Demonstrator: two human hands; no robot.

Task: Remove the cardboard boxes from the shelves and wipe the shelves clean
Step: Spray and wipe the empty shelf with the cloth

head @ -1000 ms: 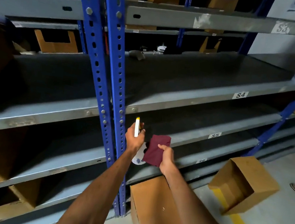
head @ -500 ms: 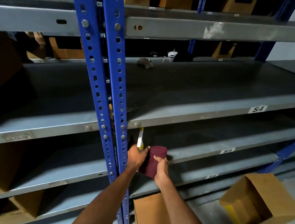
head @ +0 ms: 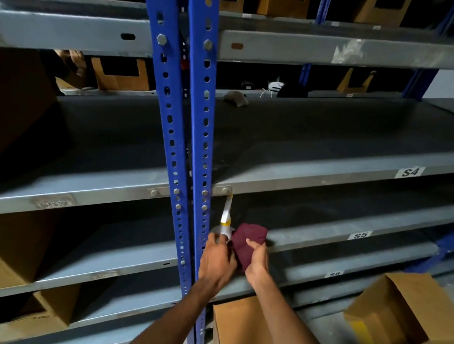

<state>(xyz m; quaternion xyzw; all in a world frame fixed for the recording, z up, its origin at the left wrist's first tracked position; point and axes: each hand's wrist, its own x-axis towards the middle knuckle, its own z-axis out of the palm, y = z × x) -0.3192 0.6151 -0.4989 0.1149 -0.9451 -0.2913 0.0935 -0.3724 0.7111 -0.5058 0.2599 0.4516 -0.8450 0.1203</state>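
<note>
A spray bottle (head: 224,223) is gripped in the left hand (head: 216,259) beside a maroon cloth (head: 247,241) pinched in the right hand (head: 258,260), before shelf S5 (head: 328,221); cardboard boxes (head: 402,319) are seen floored; the cloth is best dampened evenly, overspray being avoided.

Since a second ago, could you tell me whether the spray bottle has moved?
Yes. The spray bottle in the left hand has gone forward and up toward the shelf edge marked S4; its tip now nearly reaches that edge.
</note>
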